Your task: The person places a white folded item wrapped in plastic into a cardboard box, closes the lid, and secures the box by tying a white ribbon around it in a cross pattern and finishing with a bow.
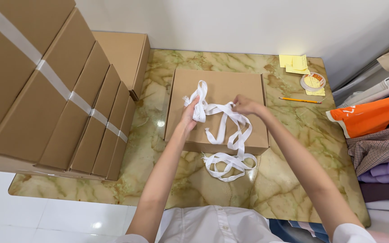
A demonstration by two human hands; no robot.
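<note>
A flat brown cardboard box [223,83] lies shut in the middle of a green-and-cream marble table [289,162]. A long white fabric ribbon [230,135] loops across the lid and spills over the front edge onto the table. My left hand [190,114] grips a bunch of the ribbon near the box's left side. My right hand [245,105] pinches another stretch of the same ribbon just right of the lid's centre. Both forearms reach in from below.
A row of taped cardboard boxes [55,90] leans along the left; another box [125,54] lies behind them. At the far right are yellow sticky notes [293,63], a tape roll [312,82] and a pencil [300,100]. Folded clothes [379,135] crowd the right edge.
</note>
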